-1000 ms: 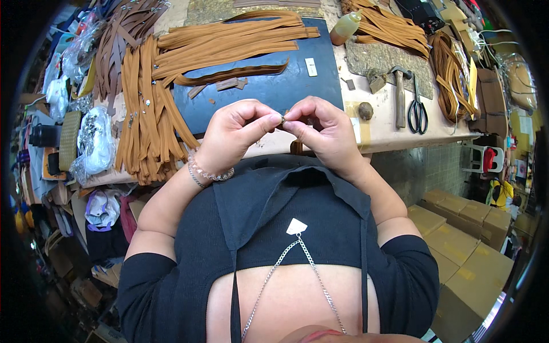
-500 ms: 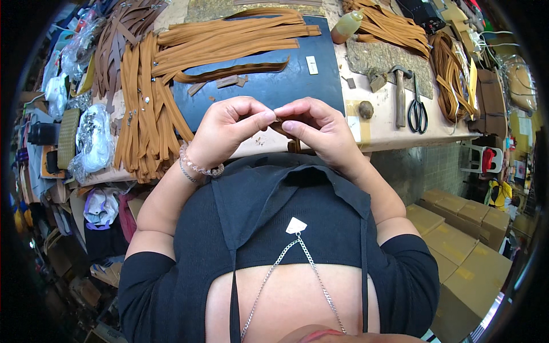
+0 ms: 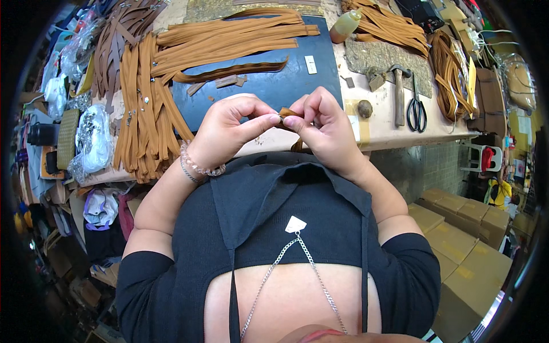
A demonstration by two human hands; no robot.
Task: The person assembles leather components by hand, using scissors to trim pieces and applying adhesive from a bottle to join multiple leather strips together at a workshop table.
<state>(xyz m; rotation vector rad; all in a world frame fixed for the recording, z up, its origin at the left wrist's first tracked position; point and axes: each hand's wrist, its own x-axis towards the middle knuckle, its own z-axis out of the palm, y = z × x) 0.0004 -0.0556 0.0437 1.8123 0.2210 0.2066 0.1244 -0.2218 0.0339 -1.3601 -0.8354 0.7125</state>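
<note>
My right hand [image 3: 327, 127] pinches the end of a brown zipper tape [image 3: 288, 112] between thumb and fingers, in front of my chest. A piece of that tape shows below the hand at the table's edge. My left hand [image 3: 239, 121] is closed in a pinch, its thumb tip meeting the tape's end; a tiny light spot shows there, too small to name. Beyond my hands lies a dark blue mat [image 3: 317, 91], with a single brown zipper tape [image 3: 234, 72] and small brown scraps [image 3: 230, 81] on it.
Bundles of brown zipper tapes [image 3: 229, 43] spread over the mat and the table's left side. At right are a hammer [image 3: 400, 100], black scissors [image 3: 417, 114], a round brown lump [image 3: 365, 108] and a bottle [image 3: 345, 27]. Cardboard boxes [image 3: 452, 246] stand at lower right.
My right hand's fingers have curled upward, and the folded tape end now shows between my two hands. My left hand has stayed nearly in place.
</note>
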